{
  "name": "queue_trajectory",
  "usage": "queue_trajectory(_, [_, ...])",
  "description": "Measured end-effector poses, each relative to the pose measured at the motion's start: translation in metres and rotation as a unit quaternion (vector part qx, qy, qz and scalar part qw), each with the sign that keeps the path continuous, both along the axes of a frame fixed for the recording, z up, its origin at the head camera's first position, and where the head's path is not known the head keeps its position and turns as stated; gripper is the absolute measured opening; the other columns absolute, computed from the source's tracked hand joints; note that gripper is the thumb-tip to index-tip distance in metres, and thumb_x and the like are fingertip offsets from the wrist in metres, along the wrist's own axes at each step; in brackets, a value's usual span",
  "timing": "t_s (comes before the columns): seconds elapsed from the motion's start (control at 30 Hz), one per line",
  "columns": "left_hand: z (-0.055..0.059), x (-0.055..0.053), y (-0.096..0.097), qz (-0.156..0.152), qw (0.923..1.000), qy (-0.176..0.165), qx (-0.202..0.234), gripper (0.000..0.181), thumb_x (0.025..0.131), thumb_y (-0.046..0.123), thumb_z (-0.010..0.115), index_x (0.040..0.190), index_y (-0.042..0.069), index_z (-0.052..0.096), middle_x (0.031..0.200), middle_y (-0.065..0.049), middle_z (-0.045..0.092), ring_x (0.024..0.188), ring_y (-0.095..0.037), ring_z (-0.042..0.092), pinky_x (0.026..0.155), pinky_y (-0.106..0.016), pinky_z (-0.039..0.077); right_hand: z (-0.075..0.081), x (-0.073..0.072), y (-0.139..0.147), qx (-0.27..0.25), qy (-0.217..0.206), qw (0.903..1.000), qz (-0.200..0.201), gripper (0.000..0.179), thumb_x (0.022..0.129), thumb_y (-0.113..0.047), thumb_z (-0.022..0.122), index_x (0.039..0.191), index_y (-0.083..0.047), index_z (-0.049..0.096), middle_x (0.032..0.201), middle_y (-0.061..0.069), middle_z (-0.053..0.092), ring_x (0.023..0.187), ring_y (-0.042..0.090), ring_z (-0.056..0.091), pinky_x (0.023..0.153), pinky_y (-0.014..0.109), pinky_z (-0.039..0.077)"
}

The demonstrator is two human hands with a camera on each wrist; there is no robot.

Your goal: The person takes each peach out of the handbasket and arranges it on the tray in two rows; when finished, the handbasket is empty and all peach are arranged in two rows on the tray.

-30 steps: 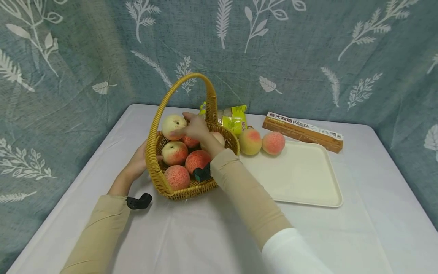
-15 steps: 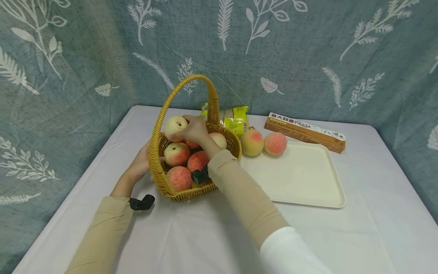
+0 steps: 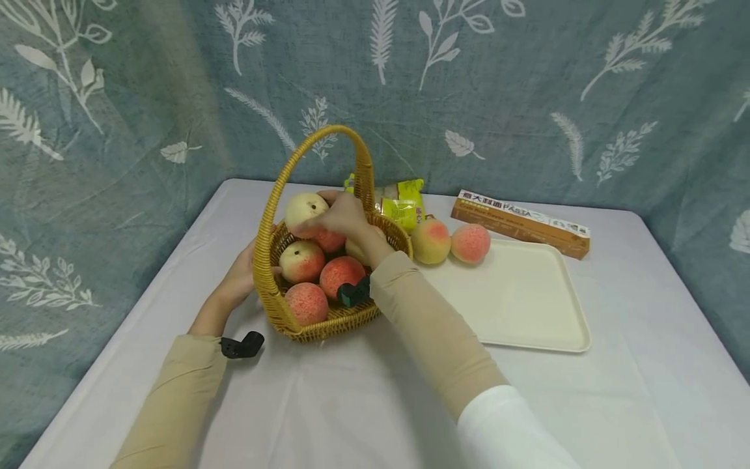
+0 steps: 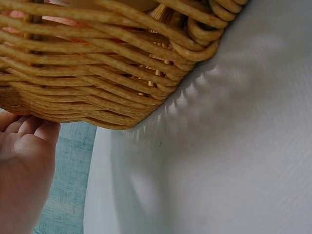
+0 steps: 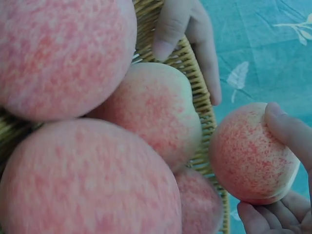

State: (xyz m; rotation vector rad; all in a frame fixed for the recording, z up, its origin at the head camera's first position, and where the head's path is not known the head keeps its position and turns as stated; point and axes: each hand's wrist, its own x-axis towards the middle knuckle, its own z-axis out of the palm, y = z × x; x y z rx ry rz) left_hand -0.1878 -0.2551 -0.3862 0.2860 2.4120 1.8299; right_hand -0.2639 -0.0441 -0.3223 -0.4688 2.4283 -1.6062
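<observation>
In the head view, a yellow wicker basket (image 3: pixel 305 335) with a tall hooped handle stands tilted on the table, with several peaches inside. My left hand (image 3: pixel 239 279) grips its left side, thumb over the rim and fingers outside, as the right wrist view also shows. A pale peach (image 3: pixel 302 212) is held in my right hand (image 3: pixel 346 218) over the basket's back left part. The right wrist view shows thumb and fingers around this blushed peach (image 5: pixel 251 156), just beyond the rim. Below it lie a pale-red peach (image 3: pixel 301 262) and a red peach (image 3: pixel 342 275).
A cream tray (image 3: pixel 510 299) lies right of the basket. Two peaches, one yellow (image 3: pixel 431 242) and one pink (image 3: pixel 471 244), sit at its back left corner. Behind are a yellow-green packet (image 3: pixel 404 203) and a long pasta box (image 3: pixel 521 223). A patterned cloth (image 3: pixel 498 98) hangs behind the table.
My right hand has carried the pale peach slightly right and up over the basket. More of the red peach beneath it shows. My left hand has kept its grip on the basket.
</observation>
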Motion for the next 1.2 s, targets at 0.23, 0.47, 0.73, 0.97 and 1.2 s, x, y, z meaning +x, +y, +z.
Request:
queue_trajectory(0.23, [0.000,-0.001,0.002,0.006,0.9999,0.000,-0.014,0.089,0.083,0.000,0.061,0.155,0.000,0.009,0.157,-0.025,0.018,0.144,-0.041,0.017,0.114,-0.056,0.016,0.011,0.000,0.018,0.033,-0.004,0.9992,0.021,0.065,0.070,-0.025,0.087,0.130,-0.015,0.064,0.114,0.001,0.068,0.102,0.016,0.061,0.081,0.024,0.050])
queue_trajectory(0.47, [0.000,-0.001,0.001,0.005,0.9999,0.006,-0.012,0.089,0.084,0.001,0.063,0.155,0.001,0.010,0.158,-0.024,0.017,0.144,-0.040,0.015,0.114,-0.056,0.014,0.017,0.006,0.035,0.030,0.011,0.9991,0.028,0.077,0.068,-0.023,0.088,0.137,-0.011,0.057,0.127,0.006,0.063,0.113,0.018,0.059,0.087,0.025,0.049])
queue_trajectory(0.73, [-0.001,-0.002,0.002,0.011,0.9998,0.002,-0.017,0.090,0.084,0.002,0.063,0.156,0.002,0.009,0.157,-0.025,0.018,0.144,-0.041,0.015,0.114,-0.058,0.014,0.019,0.017,0.054,0.020,0.046,0.9987,0.012,0.075,0.070,-0.014,0.086,0.138,-0.006,0.055,0.128,0.012,0.063,0.111,0.021,0.061,0.086,0.023,0.050])
queue_trajectory(0.97, [-0.001,-0.001,0.003,0.009,1.0000,-0.005,-0.001,0.091,0.083,0.000,0.062,0.156,0.001,0.008,0.158,-0.025,0.016,0.145,-0.041,0.013,0.114,-0.058,0.012,0.020,0.027,0.072,-0.023,0.028,0.9993,0.007,0.077,0.068,-0.009,0.087,0.138,-0.004,0.054,0.128,0.013,0.062,0.113,0.021,0.061,0.088,0.025,0.050])
queue_trajectory(1.2, [-0.001,-0.001,0.003,0.006,1.0000,0.001,0.001,0.091,0.083,0.000,0.063,0.155,0.000,0.008,0.159,-0.022,0.014,0.145,-0.040,0.012,0.114,-0.057,0.012,0.017,0.035,0.090,-0.073,-0.029,0.9968,0.011,0.076,0.069,-0.006,0.087,0.138,-0.009,0.055,0.129,0.007,0.061,0.116,0.017,0.059,0.091,0.028,0.050])
